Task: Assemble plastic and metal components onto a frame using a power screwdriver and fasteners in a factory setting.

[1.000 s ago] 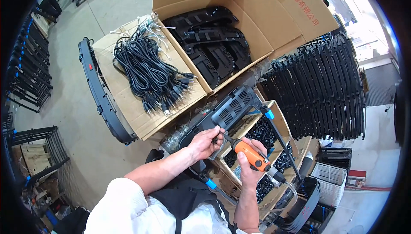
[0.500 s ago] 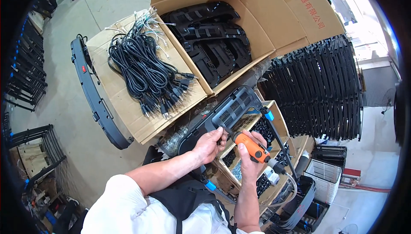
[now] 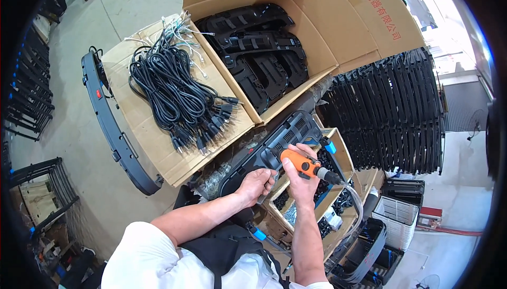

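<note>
My right hand [image 3: 302,180] is wrapped round an orange air screwdriver [image 3: 297,161] with a clear hose at its rear. The tool's front end points left, at a black plastic housing [image 3: 291,134] with vent slots; whether the tip touches it I cannot tell. Close by on the left, my left hand [image 3: 256,186] is closed, fingers curled together just below the housing's edge. Whatever small thing it may hold is hidden. Under and beside my right hand sits a wooden tray [image 3: 342,154] whose compartments contain small black parts and screws.
A cardboard box [image 3: 317,51] of black plastic parts stands beyond the housing. Black power cords [image 3: 169,85] lie on its flap to the left. A long dark housing [image 3: 117,130] leans beside that flap. Stacked black frames [image 3: 383,112] rise at the right, above a white basket [image 3: 395,217].
My right hand has moved the screwdriver up and slightly left, closer to the housing. My left hand has shifted slightly down, away from the tool's front end. The whole view has shifted a little.
</note>
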A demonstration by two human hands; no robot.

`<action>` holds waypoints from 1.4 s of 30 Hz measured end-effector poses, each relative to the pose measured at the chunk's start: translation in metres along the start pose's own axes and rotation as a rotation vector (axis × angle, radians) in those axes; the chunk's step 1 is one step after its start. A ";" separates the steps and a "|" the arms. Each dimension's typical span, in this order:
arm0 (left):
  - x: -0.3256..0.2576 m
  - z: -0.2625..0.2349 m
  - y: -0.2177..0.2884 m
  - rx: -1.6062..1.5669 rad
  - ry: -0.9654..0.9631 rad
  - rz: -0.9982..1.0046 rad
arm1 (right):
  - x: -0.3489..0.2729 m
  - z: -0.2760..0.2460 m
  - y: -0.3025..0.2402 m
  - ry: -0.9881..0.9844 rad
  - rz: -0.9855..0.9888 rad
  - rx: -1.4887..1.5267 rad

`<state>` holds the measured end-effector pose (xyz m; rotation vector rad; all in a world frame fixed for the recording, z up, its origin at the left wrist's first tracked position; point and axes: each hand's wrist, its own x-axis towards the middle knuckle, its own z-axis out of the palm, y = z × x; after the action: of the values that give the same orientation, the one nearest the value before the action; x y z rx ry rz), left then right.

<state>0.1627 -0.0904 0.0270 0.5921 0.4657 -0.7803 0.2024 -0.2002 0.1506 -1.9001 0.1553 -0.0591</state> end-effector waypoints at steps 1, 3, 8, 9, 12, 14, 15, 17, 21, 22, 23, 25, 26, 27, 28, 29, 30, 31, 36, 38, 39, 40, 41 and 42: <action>0.000 0.000 0.000 0.002 0.001 -0.003 | 0.001 0.001 0.002 -0.001 0.011 0.008; -0.003 -0.002 -0.001 0.010 0.003 -0.002 | 0.002 0.002 0.002 0.001 0.023 0.002; -0.003 -0.005 -0.004 0.012 0.000 0.014 | 0.009 0.010 0.004 0.010 0.021 -0.007; -0.003 -0.005 -0.004 0.018 0.010 0.021 | 0.009 0.012 0.002 -0.004 0.012 -0.019; 0.004 -0.004 -0.011 0.048 0.019 0.013 | 0.017 0.009 0.008 -0.021 0.037 -0.046; 0.004 -0.005 -0.012 0.058 0.006 0.036 | 0.020 0.012 0.004 -0.044 0.036 -0.070; 0.004 -0.007 -0.013 0.067 -0.002 0.042 | 0.022 0.013 0.000 -0.066 0.012 -0.122; 0.003 -0.008 -0.012 0.075 -0.011 0.047 | 0.023 0.014 -0.002 -0.087 -0.012 -0.174; 0.000 -0.003 -0.011 0.070 -0.022 0.064 | 0.024 0.012 0.004 -0.152 -0.053 -0.153; 0.000 -0.002 -0.011 0.085 0.011 0.065 | 0.025 0.013 0.007 -0.144 -0.058 -0.102; 0.001 -0.001 -0.012 0.082 0.010 0.070 | 0.027 0.010 0.009 -0.153 -0.069 -0.103; 0.001 0.000 -0.013 0.090 0.052 0.050 | 0.027 0.008 0.009 -0.164 -0.084 -0.141; 0.002 -0.001 -0.013 0.088 0.053 0.054 | 0.026 0.008 0.009 -0.172 -0.094 -0.178; 0.002 -0.002 -0.013 0.110 -0.002 0.066 | 0.025 0.009 0.009 -0.174 -0.084 -0.164; 0.001 -0.004 -0.013 0.135 -0.056 0.076 | 0.025 0.008 0.011 -0.176 -0.086 -0.164; 0.001 -0.006 -0.012 0.135 -0.056 0.078 | 0.026 0.007 0.014 -0.178 -0.092 -0.167; 0.001 -0.007 -0.012 0.130 -0.085 0.072 | 0.026 0.006 0.016 -0.179 -0.099 -0.170; 0.001 -0.009 -0.012 0.123 -0.114 0.067 | 0.026 0.007 0.015 -0.180 -0.102 -0.169; 0.003 -0.008 -0.021 0.100 -0.056 0.102 | 0.023 0.008 0.025 -0.181 -0.110 -0.137; 0.001 -0.005 -0.019 0.104 -0.033 0.116 | 0.020 0.009 0.018 -0.191 -0.134 -0.173; 0.001 -0.003 -0.019 0.123 -0.020 0.107 | 0.017 0.009 0.018 -0.144 -0.111 -0.099; 0.000 -0.004 -0.017 0.138 0.005 0.104 | 0.013 0.013 0.017 -0.110 -0.086 -0.019; -0.002 -0.003 -0.017 0.112 0.010 0.102 | 0.005 0.009 0.014 -0.109 -0.100 -0.011; -0.001 -0.003 -0.016 0.111 0.021 0.104 | -0.003 0.004 0.009 -0.076 -0.081 0.033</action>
<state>0.1493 -0.0963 0.0203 0.7234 0.4098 -0.7046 0.1991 -0.1989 0.1412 -1.8718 0.0257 -0.0446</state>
